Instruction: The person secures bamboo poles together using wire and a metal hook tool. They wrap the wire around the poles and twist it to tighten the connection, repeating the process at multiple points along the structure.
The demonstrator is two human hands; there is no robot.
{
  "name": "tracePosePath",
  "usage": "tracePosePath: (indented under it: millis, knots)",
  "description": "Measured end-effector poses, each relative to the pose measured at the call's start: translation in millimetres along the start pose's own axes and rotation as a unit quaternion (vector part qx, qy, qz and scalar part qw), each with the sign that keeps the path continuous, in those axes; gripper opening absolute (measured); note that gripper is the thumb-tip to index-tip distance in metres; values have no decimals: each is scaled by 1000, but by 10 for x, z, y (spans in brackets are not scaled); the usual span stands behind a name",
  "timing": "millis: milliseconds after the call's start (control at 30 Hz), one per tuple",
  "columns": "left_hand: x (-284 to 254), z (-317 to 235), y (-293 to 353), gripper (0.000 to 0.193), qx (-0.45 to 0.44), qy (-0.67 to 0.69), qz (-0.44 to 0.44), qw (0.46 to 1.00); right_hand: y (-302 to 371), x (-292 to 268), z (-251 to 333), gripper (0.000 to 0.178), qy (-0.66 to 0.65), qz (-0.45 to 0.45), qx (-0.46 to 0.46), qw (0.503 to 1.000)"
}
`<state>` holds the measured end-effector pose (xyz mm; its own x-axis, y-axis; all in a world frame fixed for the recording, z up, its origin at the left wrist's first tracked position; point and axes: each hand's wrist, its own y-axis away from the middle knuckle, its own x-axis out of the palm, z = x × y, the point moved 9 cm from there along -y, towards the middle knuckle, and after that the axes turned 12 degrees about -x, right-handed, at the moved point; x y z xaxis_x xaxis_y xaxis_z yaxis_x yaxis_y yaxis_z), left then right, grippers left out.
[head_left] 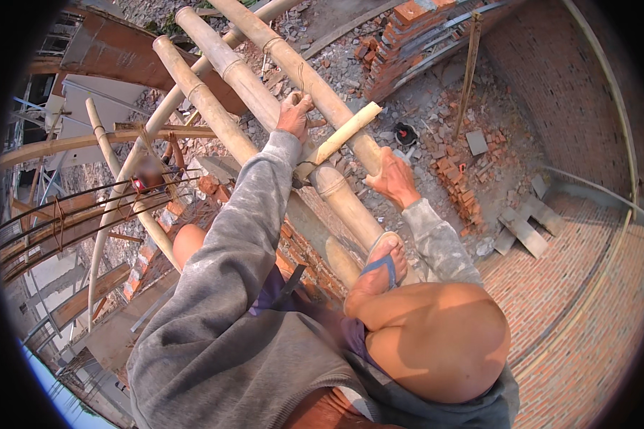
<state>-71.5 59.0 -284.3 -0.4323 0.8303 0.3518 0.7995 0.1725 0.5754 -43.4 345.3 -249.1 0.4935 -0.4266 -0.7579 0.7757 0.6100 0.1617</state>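
My left hand (pixel 293 116) is closed over the bamboo poles, and a thin wire (pixel 302 77) rises from its fingertips beside the right-hand pole. My right hand (pixel 395 177) wraps round the near end of that right-hand bamboo pole (pixel 322 93). A short pale piece of split bamboo (pixel 347 132) lies crosswise over the poles, between my hands. Under its lower end runs the middle bamboo pole (pixel 347 204). A third bamboo pole (pixel 204 100) lies to the left, partly hidden by my left sleeve. My foot in a blue-strapped flip-flop (pixel 385 268) rests on the middle pole.
Far below lies rubble with a brick pile (pixel 454 182) and a black bucket (pixel 406 134). A brick wall (pixel 565 100) stands at the right. Another person (pixel 154 175) is lower down at the left, near steel bars (pixel 71 214) and crossing bamboo supports (pixel 125 171).
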Motion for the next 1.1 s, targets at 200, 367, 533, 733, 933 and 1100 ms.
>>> tracePosePath:
  millis: [200, 367, 533, 733, 933, 1100]
  knots:
    - [46, -10, -6, 19, 17, -5, -6, 1000, -43, 22, -15, 52, -5, 15, 6, 1000]
    - [75, -18, 37, 20, -5, -4, -5, 1000, -54, 24, -55, 58, 5, 20, 4, 1000]
    - [36, 34, -17, 16, -31, -1, 8, 999, 11, 36, -66, 78, -8, 11, -28, 1000]
    - [72, -251, 141, 16, -56, 16, -41, 997, -57, -741, 46, 67, -129, -176, -22, 976]
    - [1147, -814, 987, 24, 8, -256, 158, 954, -180, -1532, 686, 31, -420, -180, -69, 887]
    - [1817, -467, 1675, 36, 68, -333, 237, 910, -237, -1606, 1022, 20, -476, -126, -104, 864]
